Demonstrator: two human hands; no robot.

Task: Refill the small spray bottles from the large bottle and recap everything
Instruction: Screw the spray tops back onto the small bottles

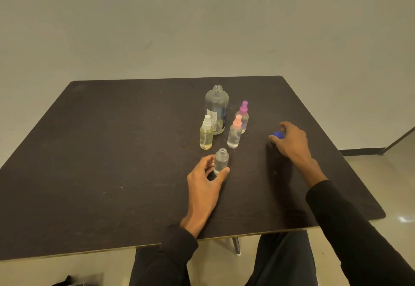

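Observation:
A large clear bottle (216, 108) stands uncapped near the table's middle, with a label on its side. In front of it stand three capped small spray bottles: a yellowish one with a white top (206, 134), a clear one with a pink top (234, 132) and one with a purple top (243, 115). Nearest me is a small clear bottle (221, 160) with no cap; my left hand (205, 181) holds it between thumb and fingers. My right hand (290, 141) is to the right, its fingers curled over a blue cap (278, 134) on the table.
The dark wooden table (112, 162) reaches to a plain wall at the back. Its near edge runs just above my lap. The floor and a dark baseboard show at the right.

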